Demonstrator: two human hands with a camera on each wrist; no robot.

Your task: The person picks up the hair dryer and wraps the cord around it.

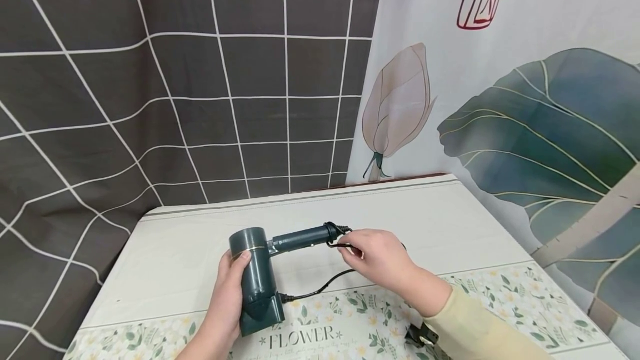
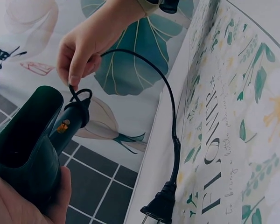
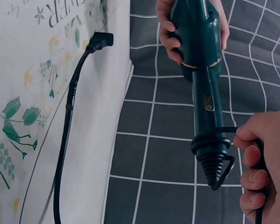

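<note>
A dark green hair dryer (image 1: 256,276) is held over the table, its handle (image 1: 300,239) pointing right. My left hand (image 1: 227,293) grips its barrel, thumb across the near side; in the left wrist view the nozzle (image 2: 25,128) faces the camera. My right hand (image 1: 377,254) pinches the black cord (image 3: 226,130) beside the handle's end. There the cord is looped round the handle, just above the ribbed strain relief (image 3: 211,165). From the right hand the loose length curves down to a two-pin plug (image 2: 159,203), which hangs beside the nozzle in the head view.
The table has a white cloth (image 1: 400,210) with a floral band and the word FLOWER. A dark checked curtain (image 1: 250,115) hangs behind and to the left; a white one with a printed leaf (image 1: 550,126) hangs right. A small black device (image 1: 421,335) sits by my right sleeve.
</note>
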